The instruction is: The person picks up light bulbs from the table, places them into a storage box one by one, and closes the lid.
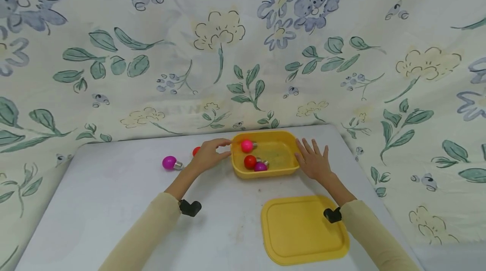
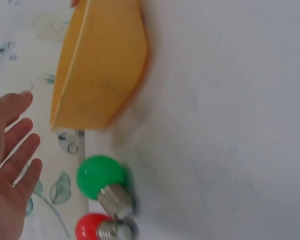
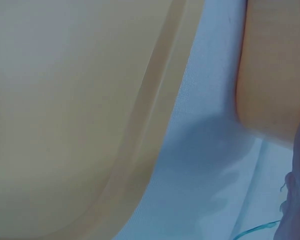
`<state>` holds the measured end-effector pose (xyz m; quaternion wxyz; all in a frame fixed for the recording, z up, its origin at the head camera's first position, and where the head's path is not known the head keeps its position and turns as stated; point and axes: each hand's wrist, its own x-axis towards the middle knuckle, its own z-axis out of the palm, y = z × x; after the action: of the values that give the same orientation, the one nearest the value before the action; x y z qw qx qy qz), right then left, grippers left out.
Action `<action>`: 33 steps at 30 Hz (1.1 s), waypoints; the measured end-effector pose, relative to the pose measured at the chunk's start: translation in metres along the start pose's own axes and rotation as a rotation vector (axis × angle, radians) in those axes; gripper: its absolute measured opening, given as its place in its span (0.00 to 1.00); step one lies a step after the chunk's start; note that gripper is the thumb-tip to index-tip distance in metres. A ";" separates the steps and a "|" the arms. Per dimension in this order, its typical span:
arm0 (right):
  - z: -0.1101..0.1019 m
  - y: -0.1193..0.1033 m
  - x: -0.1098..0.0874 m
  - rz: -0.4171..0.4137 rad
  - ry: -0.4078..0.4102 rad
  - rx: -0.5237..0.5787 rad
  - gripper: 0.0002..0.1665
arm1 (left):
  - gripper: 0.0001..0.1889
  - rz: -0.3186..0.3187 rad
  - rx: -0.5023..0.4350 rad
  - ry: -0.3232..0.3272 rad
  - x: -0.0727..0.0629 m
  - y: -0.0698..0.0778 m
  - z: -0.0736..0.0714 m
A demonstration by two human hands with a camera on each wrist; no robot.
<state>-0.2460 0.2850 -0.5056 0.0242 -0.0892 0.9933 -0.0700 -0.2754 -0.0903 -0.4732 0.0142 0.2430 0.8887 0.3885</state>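
A yellow plastic box (image 1: 281, 174) stands toward the back of the white table. Inside lie a pink bulb (image 1: 247, 146), a red bulb (image 1: 250, 161) and a purple bulb (image 1: 260, 166). My left hand (image 1: 209, 155) is at the box's left end, thumb and fingers apart; the left wrist view shows nothing in it. At the right end my right hand (image 1: 314, 161) has its fingers spread, by the rim; whether it touches I cannot tell. Left of the box are a green bulb (image 2: 100, 176), hidden in the head view, another red bulb (image 1: 195, 151) and another purple bulb (image 1: 169, 162).
A flat yellow lid (image 1: 303, 228) lies on the table in front of the box, under my right forearm. Behind the white table (image 1: 114, 203) hangs a flower-patterned cloth (image 1: 174, 51). Each wrist carries a black strap-on piece (image 1: 190, 208).
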 end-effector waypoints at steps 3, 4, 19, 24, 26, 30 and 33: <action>0.001 -0.004 0.001 0.000 -0.012 0.003 0.36 | 0.21 -0.042 0.039 0.003 -0.010 -0.011 -0.011; 0.001 -0.003 0.001 0.001 -0.013 0.003 0.36 | 0.21 -0.052 0.046 -0.002 -0.011 -0.014 -0.014; 0.002 0.000 0.001 -0.001 0.004 0.021 0.36 | 0.24 -0.271 0.140 -0.020 -0.054 -0.065 -0.076; 0.000 0.000 0.001 -0.001 0.007 0.019 0.36 | 0.26 -0.311 0.146 -0.037 -0.068 -0.082 -0.089; 0.000 0.000 0.001 -0.004 0.009 0.022 0.35 | 0.26 -0.326 0.140 -0.039 -0.073 -0.086 -0.093; 0.000 0.000 0.001 -0.008 0.007 0.016 0.36 | 0.27 -0.366 0.125 -0.058 -0.081 -0.092 -0.098; 0.000 -0.001 0.001 -0.003 0.002 0.015 0.35 | 0.27 -0.390 0.113 -0.082 -0.086 -0.095 -0.100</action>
<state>-0.2468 0.2838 -0.5056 0.0239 -0.0904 0.9926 -0.0774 -0.2605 -0.2516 -0.4841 0.1119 0.0822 0.9380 0.3176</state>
